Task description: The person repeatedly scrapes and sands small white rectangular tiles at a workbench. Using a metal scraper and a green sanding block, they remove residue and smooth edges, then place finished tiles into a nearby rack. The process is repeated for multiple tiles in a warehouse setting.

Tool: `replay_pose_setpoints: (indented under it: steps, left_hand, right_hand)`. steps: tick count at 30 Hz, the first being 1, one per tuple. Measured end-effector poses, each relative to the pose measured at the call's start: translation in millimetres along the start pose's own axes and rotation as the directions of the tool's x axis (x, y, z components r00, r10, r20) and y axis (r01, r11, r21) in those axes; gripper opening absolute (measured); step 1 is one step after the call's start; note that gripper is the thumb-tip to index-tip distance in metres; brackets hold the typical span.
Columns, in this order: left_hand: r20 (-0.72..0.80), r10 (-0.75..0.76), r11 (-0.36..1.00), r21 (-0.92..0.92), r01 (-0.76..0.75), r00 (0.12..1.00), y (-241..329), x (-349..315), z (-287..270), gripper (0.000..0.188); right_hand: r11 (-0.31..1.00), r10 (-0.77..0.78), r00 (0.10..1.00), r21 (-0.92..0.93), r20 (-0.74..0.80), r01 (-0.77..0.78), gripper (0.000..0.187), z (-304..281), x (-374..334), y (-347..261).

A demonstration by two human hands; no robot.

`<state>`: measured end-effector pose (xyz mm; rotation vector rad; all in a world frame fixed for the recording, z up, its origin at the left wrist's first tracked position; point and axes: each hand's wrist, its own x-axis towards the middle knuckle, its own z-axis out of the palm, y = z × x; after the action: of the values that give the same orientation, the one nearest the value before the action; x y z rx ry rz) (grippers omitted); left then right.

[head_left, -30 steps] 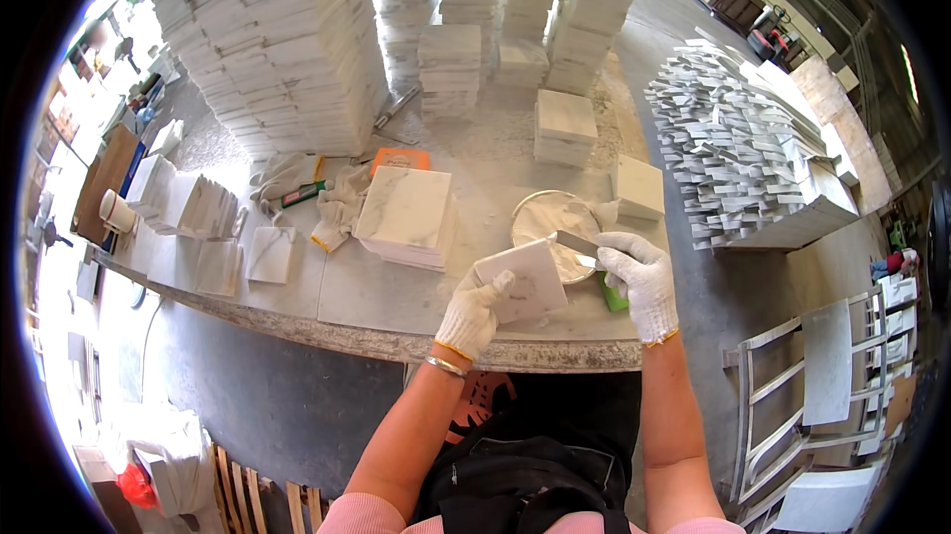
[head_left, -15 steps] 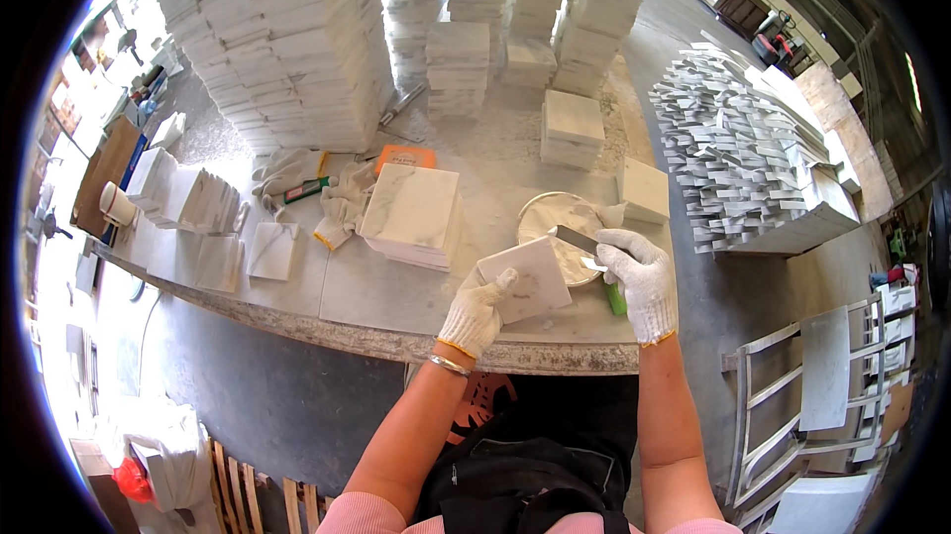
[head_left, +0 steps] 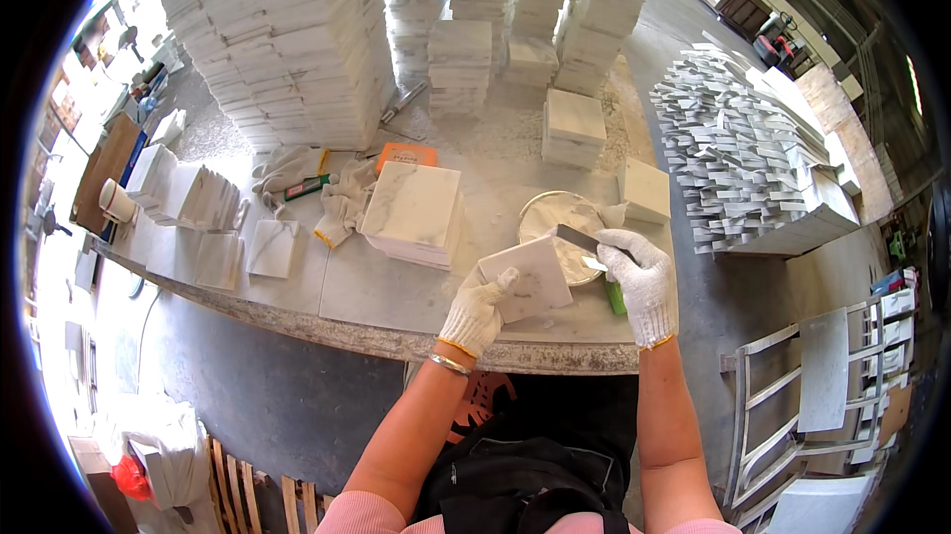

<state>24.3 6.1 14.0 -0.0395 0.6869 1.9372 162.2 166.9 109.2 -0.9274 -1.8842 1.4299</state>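
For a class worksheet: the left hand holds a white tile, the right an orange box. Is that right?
Not quite: the head view shows the right hand holding a thin flat tool instead; the left hand holds the white tile.

Stack [head_left: 413,207] left, tile [head_left: 535,286] right, dish [head_left: 532,205] apparently behind

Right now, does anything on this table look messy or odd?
Crumpled gloves lie loose left of the front tile stack, untidy beside such squared tiles. The tile in the left hand shows a darker mark.
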Motion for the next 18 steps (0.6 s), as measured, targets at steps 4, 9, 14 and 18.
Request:
replay_pose_setpoints:
  steps: [4,9,14,18]
  left_hand:
    - [-0.02,-0.005,1.0,0.022,0.005,1.0,-1,2,-2,0.03]
    - [-0.023,-0.011,0.999,0.037,0.012,1.0,-2,3,-4,0.029]
    - [-0.027,-0.004,0.999,0.038,0.005,1.0,-4,6,-8,0.03]
    - [-0.034,-0.001,1.0,0.024,0.002,0.999,-3,5,-6,0.031]
  right_hand:
    - [0.999,-0.038,0.999,-0.038,-0.006,0.038,0.019,0,0,-1]
    - [0.997,-0.054,0.999,-0.062,0.009,0.054,0.018,-2,-1,-1]
    - [0.991,-0.115,0.993,-0.07,0.025,0.116,0.018,-3,2,5]
    - [0.947,-0.214,0.976,-0.252,-0.031,0.199,0.018,-7,9,15]
